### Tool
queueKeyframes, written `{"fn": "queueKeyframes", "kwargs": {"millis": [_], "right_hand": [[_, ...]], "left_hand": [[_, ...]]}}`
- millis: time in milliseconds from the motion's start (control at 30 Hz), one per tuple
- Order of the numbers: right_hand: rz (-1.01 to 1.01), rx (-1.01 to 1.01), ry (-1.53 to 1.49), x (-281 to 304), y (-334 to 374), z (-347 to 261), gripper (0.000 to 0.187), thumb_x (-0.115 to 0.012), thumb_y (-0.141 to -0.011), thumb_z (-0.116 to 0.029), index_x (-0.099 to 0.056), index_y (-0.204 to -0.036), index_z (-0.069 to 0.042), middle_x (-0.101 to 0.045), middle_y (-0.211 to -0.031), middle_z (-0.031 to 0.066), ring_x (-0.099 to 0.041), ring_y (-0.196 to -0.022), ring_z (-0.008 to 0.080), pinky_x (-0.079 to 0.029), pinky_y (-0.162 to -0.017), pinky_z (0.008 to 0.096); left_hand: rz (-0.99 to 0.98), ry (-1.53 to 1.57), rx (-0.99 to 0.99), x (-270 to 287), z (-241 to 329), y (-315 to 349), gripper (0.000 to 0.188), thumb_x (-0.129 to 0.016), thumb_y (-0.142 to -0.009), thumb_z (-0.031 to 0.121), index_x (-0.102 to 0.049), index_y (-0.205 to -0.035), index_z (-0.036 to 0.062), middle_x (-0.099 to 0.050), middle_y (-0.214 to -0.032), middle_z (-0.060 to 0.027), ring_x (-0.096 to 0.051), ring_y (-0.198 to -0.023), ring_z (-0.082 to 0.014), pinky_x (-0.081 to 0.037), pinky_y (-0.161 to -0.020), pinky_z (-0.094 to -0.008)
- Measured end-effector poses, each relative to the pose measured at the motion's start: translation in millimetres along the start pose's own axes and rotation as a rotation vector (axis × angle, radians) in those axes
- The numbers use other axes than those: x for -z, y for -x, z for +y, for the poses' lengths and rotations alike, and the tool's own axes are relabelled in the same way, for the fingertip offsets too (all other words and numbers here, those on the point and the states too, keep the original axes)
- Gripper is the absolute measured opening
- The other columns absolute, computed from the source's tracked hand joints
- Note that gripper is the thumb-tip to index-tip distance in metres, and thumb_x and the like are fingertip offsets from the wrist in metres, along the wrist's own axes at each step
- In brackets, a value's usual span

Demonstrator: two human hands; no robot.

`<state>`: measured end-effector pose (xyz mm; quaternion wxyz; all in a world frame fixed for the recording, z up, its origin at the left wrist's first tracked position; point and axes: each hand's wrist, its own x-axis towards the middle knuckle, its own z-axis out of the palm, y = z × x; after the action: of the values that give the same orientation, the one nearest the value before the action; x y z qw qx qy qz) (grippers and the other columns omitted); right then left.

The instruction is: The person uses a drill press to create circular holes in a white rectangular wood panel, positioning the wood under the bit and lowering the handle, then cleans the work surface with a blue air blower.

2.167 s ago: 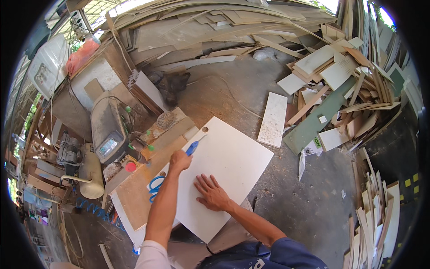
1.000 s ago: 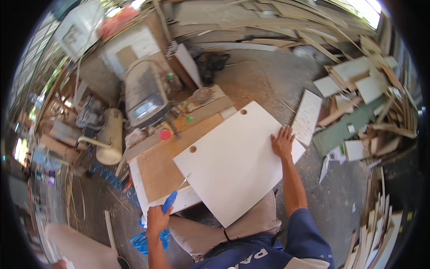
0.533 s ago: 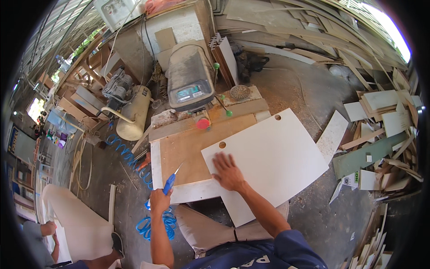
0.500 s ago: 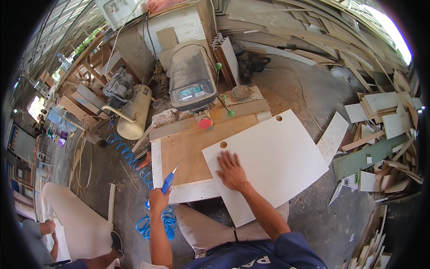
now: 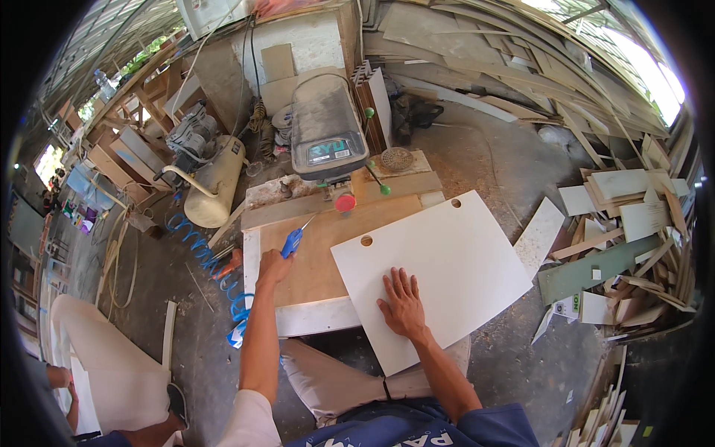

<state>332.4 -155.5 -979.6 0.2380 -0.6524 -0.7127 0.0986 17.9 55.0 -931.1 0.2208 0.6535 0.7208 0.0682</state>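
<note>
My left hand (image 5: 274,267) is closed around a blue air blow gun (image 5: 293,241), its thin nozzle pointing up and away over the wooden drill table (image 5: 309,276). A white panel (image 5: 465,272) lies slantwise on that table and juts past its right side and front edge, over my lap. Two round holes are cut near the panel's far edge. Flat on the panel, fingers spread, rests my right hand (image 5: 404,305). Behind the panel stands a drill press (image 5: 328,127) with a red round part (image 5: 345,203) under its head.
A coiled blue air hose (image 5: 199,247) hangs left of the table, near an air compressor (image 5: 214,186). Green-knobbed handles (image 5: 384,189) stick out from the press. Board offcuts (image 5: 633,216) are heaped at right. Another person (image 5: 112,365) sits at lower left.
My left hand has moved the blow gun farther away and slightly right, toward the press. My right hand has slid nearer to me and right across the panel.
</note>
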Motion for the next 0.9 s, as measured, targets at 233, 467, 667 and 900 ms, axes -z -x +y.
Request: {"fn": "queueKeyframes", "kwargs": {"millis": [233, 467, 667, 900], "right_hand": [[-0.007, -0.016, 0.02, -3.9, 2.3, 6.1, 0.061, -0.055, -0.099, -0.033, -0.045, -0.15, -0.002, -0.03, -0.163, 0.0215, -0.02, -0.154, 0.0373, -0.01, -0.125, 0.0532], [0.01, -0.012, 0.015, -3.8, 2.5, 5.6, 0.06, -0.057, -0.098, -0.033, -0.046, -0.148, -0.002, -0.031, -0.162, 0.021, -0.021, -0.154, 0.0369, -0.011, -0.126, 0.0528], [0.01, -0.013, -0.006, -2.0, 0.9, 3.6, 0.059, -0.057, -0.098, -0.032, -0.047, -0.148, -0.003, -0.032, -0.162, 0.021, -0.022, -0.153, 0.037, -0.012, -0.125, 0.0527], [0.03, -0.102, -0.059, -0.7, 14.7, 15.0, 0.056, -0.057, -0.099, -0.034, -0.05, -0.145, -0.002, -0.032, -0.161, 0.0214, -0.021, -0.153, 0.0374, -0.012, -0.126, 0.0521]], "left_hand": [[-0.163, 0.032, 0.044, 17.9, 39.2, -21.0, 0.049, -0.074, -0.087, 0.044, -0.073, -0.084, -0.0042, -0.072, -0.078, -0.0214, -0.073, -0.064, -0.0317, -0.056, -0.056, -0.0442], [-0.25, 0.203, -0.014, 10.3, 25.6, -14.9, 0.048, -0.075, -0.086, 0.044, -0.07, -0.078, -0.0035, -0.068, -0.066, -0.0133, -0.064, -0.051, -0.0239, -0.05, -0.046, -0.0398], [-0.343, 0.04, -0.107, -8.3, 52.3, -7.8, 0.048, -0.076, -0.085, 0.045, -0.07, -0.075, -0.0018, -0.067, -0.064, -0.0119, -0.061, -0.048, -0.0214, -0.048, -0.045, -0.0384], [-0.463, 0.114, -0.112, -20.1, 87.8, 6.9, 0.048, -0.076, -0.084, 0.045, -0.071, -0.079, -0.0024, -0.07, -0.068, -0.0162, -0.067, -0.053, -0.0272, -0.053, -0.053, -0.0417]]}}
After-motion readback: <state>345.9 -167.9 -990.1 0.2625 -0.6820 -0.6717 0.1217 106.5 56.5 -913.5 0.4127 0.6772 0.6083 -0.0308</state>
